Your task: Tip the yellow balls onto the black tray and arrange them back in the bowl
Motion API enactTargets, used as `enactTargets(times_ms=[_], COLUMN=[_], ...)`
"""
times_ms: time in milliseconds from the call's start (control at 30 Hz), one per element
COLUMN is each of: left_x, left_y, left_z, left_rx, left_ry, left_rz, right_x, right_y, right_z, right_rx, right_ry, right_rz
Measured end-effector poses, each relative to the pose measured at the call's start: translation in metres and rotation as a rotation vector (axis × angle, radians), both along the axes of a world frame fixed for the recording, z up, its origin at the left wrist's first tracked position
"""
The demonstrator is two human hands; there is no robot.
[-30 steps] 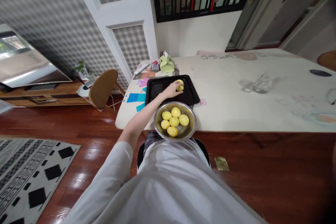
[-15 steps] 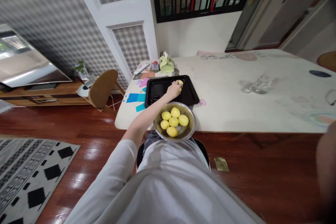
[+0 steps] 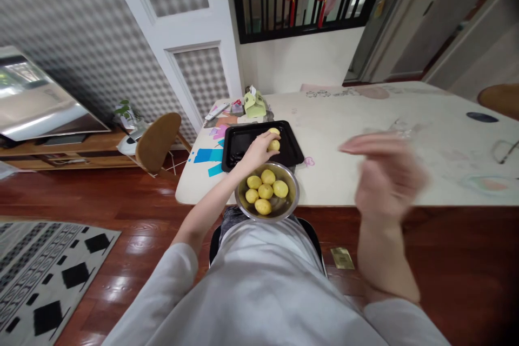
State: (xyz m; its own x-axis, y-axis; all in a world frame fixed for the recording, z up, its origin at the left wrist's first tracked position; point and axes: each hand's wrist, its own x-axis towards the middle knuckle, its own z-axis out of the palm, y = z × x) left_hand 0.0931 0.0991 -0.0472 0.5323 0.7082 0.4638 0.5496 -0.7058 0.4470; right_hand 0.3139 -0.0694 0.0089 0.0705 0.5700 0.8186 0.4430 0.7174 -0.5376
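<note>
My left hand reaches over a black baking tray on the table's near left end. Its fingers are curled round a yellow lemon-like fruit. A second yellow fruit lies on the tray just beyond it. A steel bowl with several more yellow fruits sits at the table edge in front of my body. My right hand is raised in the air over the table's front edge, right of the bowl. It is smeared by motion, with nothing visible in it.
The pale table carries coloured paper pieces, a green box and a clear glass. A wooden chair stands at the left end, with a TV beyond. A patterned rug lies on the wood floor.
My right hand has swung up from the lower right into view over the table. My left hand has drawn back a little toward the bowl, still on the yellow fruit.
</note>
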Motion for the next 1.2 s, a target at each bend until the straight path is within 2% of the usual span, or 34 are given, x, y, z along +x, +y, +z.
enactTargets(times_ms=[100,233,300,400,567,900,1033,1200], left_x=[-0.010,-0.015,-0.014,-0.013,-0.024,-0.055,-0.059,-0.065], left_y=[-0.046,-0.102,-0.121,-0.138,-0.145,-0.144,-0.141,-0.136], left_z=[0.002,-0.001,-0.006,-0.016,-0.029,-0.029,-0.033,-0.039], left_rx=[0.033,0.057,0.078,0.105,0.030,-0.117,-0.159,-0.159], left_ry=[-0.117,-0.177,-0.188,-0.212,-0.157,0.203,0.273,0.266], left_rz=[-0.033,0.022,0.055,0.083,0.059,-0.103,-0.090,-0.096], right_x=[-0.026,-0.052,-0.059,-0.063,-0.058,-0.046,-0.047,-0.048], right_y=[0.010,0.019,0.018,0.015,0.013,0.006,0.008,0.011], right_z=[-0.020,-0.054,-0.064,-0.068,-0.069,-0.072,-0.077,-0.079], right_rx=[-0.127,-0.286,-0.327,-0.384,-0.506,-0.678,-0.678,-0.705], right_ry=[-0.011,-0.120,-0.162,-0.190,-0.245,-0.657,-0.692,-0.688], right_rz=[-0.025,0.026,0.034,0.059,0.161,0.159,0.197,0.234])
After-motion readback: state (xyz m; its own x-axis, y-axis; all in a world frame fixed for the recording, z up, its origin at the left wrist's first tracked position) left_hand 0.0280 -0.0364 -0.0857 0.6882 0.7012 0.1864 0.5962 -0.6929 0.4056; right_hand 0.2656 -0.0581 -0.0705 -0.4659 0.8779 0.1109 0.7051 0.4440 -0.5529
